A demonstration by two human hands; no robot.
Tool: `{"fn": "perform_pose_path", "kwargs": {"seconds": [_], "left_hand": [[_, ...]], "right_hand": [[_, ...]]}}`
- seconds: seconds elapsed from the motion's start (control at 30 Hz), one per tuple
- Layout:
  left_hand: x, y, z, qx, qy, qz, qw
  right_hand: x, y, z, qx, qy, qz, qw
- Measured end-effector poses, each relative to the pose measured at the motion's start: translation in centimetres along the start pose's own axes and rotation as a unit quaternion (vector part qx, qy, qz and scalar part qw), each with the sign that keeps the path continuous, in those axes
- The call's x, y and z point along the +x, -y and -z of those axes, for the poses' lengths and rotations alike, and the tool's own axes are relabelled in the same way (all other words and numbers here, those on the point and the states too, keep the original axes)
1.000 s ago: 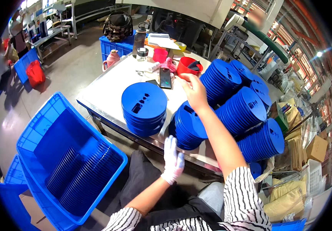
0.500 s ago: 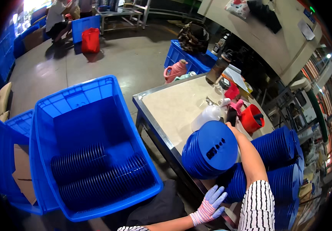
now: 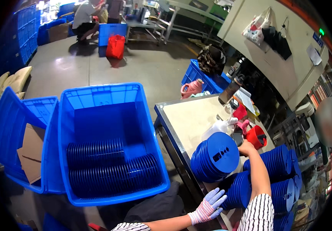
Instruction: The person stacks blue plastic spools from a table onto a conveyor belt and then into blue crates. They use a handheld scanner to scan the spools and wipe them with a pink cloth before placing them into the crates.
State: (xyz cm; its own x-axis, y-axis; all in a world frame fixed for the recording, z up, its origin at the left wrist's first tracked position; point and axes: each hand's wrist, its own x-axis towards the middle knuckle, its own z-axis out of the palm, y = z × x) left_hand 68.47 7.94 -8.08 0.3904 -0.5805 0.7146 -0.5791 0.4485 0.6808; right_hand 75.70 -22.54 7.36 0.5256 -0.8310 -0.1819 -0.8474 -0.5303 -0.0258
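My left hand, in a striped knit glove with blue fingers, is held flat with fingers outstretched beside the table's near edge. It holds nothing and is next to a stack of blue discs. My bare right hand reaches past the front stack of round blue discs, which has dark marks on its top disc. Its fingers are curled by a dark grey block-like object, between that stack and a red cup. Whether the fingers grip the block is partly hidden.
A large blue crate at left holds two rows of dark blue discs. The table carries a white spray bottle, a dark bottle and more disc stacks. A person crouches far off.
The view has swung, so the crate and table appear further right. My right hand has shifted slightly and stays beside the front stack. My left hand keeps its flat pose.
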Motion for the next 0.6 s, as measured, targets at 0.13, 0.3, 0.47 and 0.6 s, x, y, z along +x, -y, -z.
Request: {"fn": "perform_pose_path", "kwargs": {"seconds": [0.13, 0.3, 0.47, 0.6], "left_hand": [[-0.5, -0.7, 0.5, 0.029, -0.005, -0.038, 0.999], [-1.9, 0.4, 3.7, 0.09, -0.024, -0.073, 0.993], [-1.1, -1.6, 8.0, 0.046, -0.061, -0.032, 0.997], [0.7, -5.9, 9.6, -0.479, -0.157, 0.128, 0.854]], "right_hand": [[-0.8, -7.2, 3.9, 0.083, -0.144, 0.038, 0.985], [-11.8, -4.9, 9.5, 0.457, -0.128, 0.101, 0.875], [-25.7, -0.4, 6.2, 0.451, -0.095, 0.238, 0.855], [-33.5, 6.1, -0.6, 0.101, -0.131, 0.294, 0.941]]}}
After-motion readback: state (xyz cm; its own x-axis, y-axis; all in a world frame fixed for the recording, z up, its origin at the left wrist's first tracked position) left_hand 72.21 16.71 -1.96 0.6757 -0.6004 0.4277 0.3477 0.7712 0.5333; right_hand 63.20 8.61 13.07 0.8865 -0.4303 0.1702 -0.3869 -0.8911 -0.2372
